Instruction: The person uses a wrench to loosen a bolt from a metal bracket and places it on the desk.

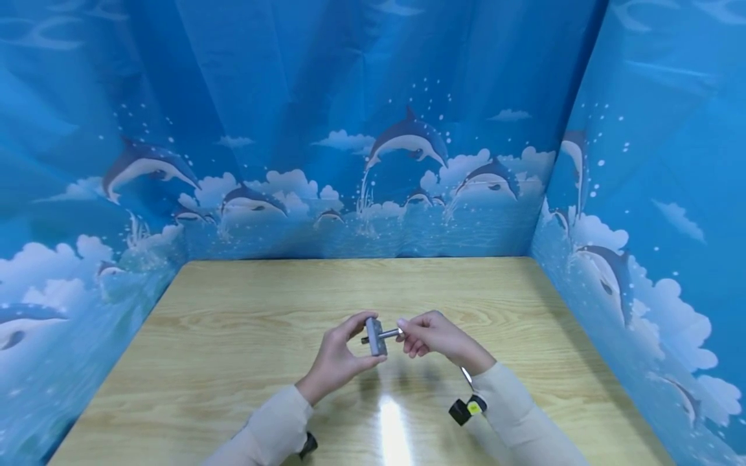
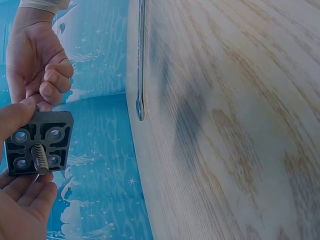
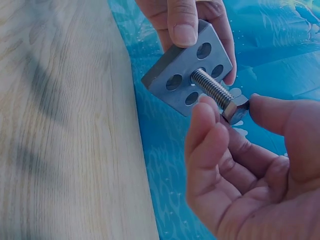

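Note:
My left hand grips a grey square plate by its edges, thumb on one side and fingers on the other. Four larger holes surround a middle hole in the plate, and through it runs a threaded hex bolt. The bolt's tip sticks out of the ribbed back face, seen in the left wrist view. At the other end, my right hand pinches the hex head with thumb and fingers. Plate and bolt are held up over the wooden table.
A metal wrench lies on the table, partly under the right forearm in the head view. A black wrist device hangs at the right sleeve. Blue dolphin-print sheets wall in the table's back and sides.

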Motion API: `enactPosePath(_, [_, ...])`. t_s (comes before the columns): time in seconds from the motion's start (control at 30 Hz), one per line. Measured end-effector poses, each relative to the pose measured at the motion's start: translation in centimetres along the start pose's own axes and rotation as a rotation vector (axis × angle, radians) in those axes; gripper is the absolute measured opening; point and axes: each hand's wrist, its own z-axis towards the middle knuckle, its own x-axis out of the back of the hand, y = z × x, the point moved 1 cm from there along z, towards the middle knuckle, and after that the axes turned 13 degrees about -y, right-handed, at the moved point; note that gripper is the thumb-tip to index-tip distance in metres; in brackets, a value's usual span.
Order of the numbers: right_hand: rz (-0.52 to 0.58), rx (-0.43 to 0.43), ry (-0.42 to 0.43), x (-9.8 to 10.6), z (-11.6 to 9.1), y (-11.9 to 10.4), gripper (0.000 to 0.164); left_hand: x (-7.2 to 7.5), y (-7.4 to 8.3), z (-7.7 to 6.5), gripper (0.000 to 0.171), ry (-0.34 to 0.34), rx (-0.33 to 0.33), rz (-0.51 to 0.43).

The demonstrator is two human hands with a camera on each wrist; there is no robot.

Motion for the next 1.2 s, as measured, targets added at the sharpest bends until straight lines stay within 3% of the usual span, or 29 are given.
enactPosePath(0.2, [-0.053, 0.027, 0.005, 0.09, -0.09, -0.13, 0.036, -0.10, -0.30, -0.07, 0.072, 0.000, -0.010, -0.015])
enactPosePath(0.33, [-0.180, 0.115, 0.065, 0.09, -0.24, -0.30, 0.023, -0.18, -0.34, -0.06, 0.071, 0.007, 0.008, -0.034])
enactPosePath(0.53, [-0.276, 0.223, 0.131, 0.09, -0.40, -0.58, 0.023, -0.22, -0.03, 0.18, 0.072, 0.041, 0.022, -0.064])
enactPosePath(0.87, [-0.247, 0.188, 0.064, 0.05, -0.24, -0.26, 0.033, -0.05, -0.17, -0.05, 0.071, 0.019, 0.001, -0.034])
enactPosePath(1.2, [-0.042, 0.060, 0.024, 0.02, 0.11, 0.17, 0.053, -0.10, -0.34, 0.05, 0.072, 0.005, -0.030, -0.007])
